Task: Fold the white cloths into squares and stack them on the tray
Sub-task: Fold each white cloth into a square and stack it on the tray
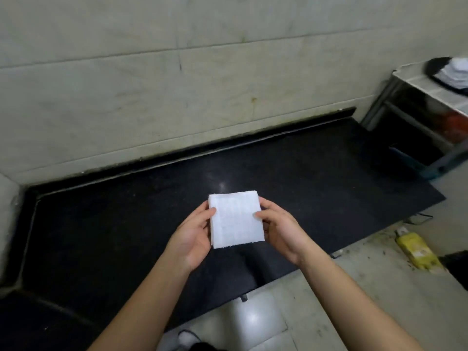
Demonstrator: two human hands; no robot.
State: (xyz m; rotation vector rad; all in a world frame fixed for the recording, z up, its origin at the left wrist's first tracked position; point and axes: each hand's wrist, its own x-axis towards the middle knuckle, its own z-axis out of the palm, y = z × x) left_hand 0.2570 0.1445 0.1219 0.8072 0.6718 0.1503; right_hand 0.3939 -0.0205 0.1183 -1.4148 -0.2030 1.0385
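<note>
Pale tiled wall (177,84) fills the upper frame; black counter (126,236) spans the middle. Metal table (415,82) upper right carries dark tray (435,67) with stacked white cloths (455,72), blurred. Yellow block (415,249) on floor, lower right. Both forearms reach in from the bottom edge. Left hand (192,236) and right hand (281,229) pinch folded white cloth (235,219) by its side edges, thumbs on top, centre frame over the counter.
</note>
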